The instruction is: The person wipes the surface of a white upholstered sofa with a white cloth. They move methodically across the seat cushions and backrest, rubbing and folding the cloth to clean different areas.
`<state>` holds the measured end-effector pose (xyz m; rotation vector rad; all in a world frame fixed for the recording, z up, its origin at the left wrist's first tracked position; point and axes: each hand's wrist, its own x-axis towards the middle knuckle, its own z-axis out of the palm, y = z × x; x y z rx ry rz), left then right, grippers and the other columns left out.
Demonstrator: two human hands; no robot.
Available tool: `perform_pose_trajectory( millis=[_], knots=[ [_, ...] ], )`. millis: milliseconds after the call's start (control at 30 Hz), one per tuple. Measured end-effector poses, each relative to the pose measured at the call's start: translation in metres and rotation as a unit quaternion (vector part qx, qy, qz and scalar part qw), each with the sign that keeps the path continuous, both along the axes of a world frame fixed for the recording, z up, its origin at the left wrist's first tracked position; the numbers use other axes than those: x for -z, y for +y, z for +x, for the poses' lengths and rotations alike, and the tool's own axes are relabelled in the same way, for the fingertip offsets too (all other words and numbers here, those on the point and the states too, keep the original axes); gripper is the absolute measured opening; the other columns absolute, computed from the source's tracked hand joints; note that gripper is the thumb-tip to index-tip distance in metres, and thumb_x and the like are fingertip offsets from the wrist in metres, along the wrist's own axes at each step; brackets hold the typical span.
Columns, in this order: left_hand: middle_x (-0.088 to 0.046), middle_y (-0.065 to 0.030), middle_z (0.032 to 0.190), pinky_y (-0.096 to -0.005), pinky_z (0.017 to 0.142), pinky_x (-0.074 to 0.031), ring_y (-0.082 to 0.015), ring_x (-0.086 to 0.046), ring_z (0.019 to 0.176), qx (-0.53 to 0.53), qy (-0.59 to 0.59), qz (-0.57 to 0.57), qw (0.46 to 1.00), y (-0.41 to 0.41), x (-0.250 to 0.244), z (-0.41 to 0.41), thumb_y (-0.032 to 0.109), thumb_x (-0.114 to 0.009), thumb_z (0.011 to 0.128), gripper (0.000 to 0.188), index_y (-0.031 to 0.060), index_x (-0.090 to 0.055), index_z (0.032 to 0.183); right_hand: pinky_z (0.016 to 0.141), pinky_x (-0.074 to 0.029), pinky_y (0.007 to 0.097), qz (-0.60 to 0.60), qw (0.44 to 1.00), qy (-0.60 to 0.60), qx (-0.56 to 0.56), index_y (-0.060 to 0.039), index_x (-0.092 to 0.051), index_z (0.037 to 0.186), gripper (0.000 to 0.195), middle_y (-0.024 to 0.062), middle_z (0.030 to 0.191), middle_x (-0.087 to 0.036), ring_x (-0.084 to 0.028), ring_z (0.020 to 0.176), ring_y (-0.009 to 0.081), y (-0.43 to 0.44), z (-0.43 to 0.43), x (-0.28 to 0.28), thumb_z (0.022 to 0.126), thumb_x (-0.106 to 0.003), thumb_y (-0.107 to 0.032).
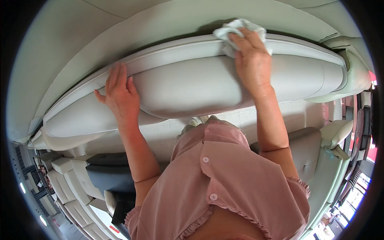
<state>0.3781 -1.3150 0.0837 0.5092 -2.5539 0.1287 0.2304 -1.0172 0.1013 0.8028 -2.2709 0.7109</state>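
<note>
A pale, smooth-covered sofa spans the view before me, its rounded seat cushion [186, 87] below a long piped edge [168, 54]. Near the right part of that edge, my right hand [253, 63] presses a crumpled white cloth [240, 28] against the upholstery. The cloth bunches under and beyond my fingers, covering a stretch of the piping. My left hand [121, 96] rests with fingers apart on the piped edge to the left, over the seam between two seat cushions, and holds nothing.
The sofa's backrest [168, 21] rises beyond the piped edge, and an armrest [355, 69] closes the right end. Light floor tiles [237, 117] show below the seat. Behind me stand a grey sofa [304, 147], a dark cushion [111, 172] and several cream seats [72, 186].
</note>
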Motion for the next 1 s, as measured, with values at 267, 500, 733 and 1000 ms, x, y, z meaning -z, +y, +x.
perform_pose_trajectory(
  millis=[267, 500, 733, 1000],
  knots=[
    [-0.060, 0.0063, 0.140, -0.0731, 0.112, -0.012, -0.0164, -0.054, 0.131, 0.012, 0.008, 0.045, 0.999, -0.003, -0.006, 0.006, 0.017, -0.065, 0.093, 0.038, 0.0219, -0.065, 0.131, 0.115, -0.039, 0.0455, 0.075, 0.986, -0.090, -0.120, -0.0100, -0.074, 0.114, 0.044, 0.0153, 0.139, -0.059, -0.052, 0.132, 0.0341, 0.009, 0.008, -0.019, 0.074, -0.067, 0.008],
    [-0.061, 0.0040, 0.138, -0.0728, 0.113, -0.010, -0.0158, -0.055, 0.130, 0.071, 0.017, 0.072, 0.995, -0.028, -0.015, 0.019, 0.017, -0.066, 0.092, 0.038, 0.0179, -0.066, 0.130, 0.110, -0.046, 0.0416, 0.002, 0.986, -0.151, -0.076, -0.0129, -0.073, 0.104, 0.042, 0.0064, 0.136, -0.062, -0.056, 0.128, 0.0335, -0.040, 0.024, -0.008, 0.072, -0.068, 0.013],
    [-0.062, 0.0030, 0.137, -0.0717, 0.114, -0.009, -0.0177, -0.053, 0.132, 0.026, 0.046, 0.042, 0.998, -0.073, -0.008, 0.037, 0.018, -0.064, 0.094, 0.035, 0.0135, -0.066, 0.129, 0.108, -0.048, 0.0402, 0.038, 0.985, -0.130, -0.108, -0.0123, -0.068, 0.107, 0.048, 0.0084, 0.134, -0.063, -0.055, 0.129, 0.0375, -0.098, 0.039, -0.015, 0.069, -0.067, 0.017],
    [-0.061, 0.0043, 0.137, -0.0721, 0.113, -0.010, -0.0180, -0.053, 0.133, 0.016, 0.057, 0.028, 0.998, -0.126, -0.007, 0.054, 0.019, -0.061, 0.096, 0.034, 0.0162, -0.065, 0.129, 0.107, -0.050, 0.0438, 0.028, 0.978, -0.049, -0.200, -0.0059, -0.069, 0.096, 0.035, 0.0162, 0.120, -0.069, -0.064, 0.112, 0.0388, -0.195, 0.061, -0.010, 0.065, -0.065, 0.011]
  ],
)
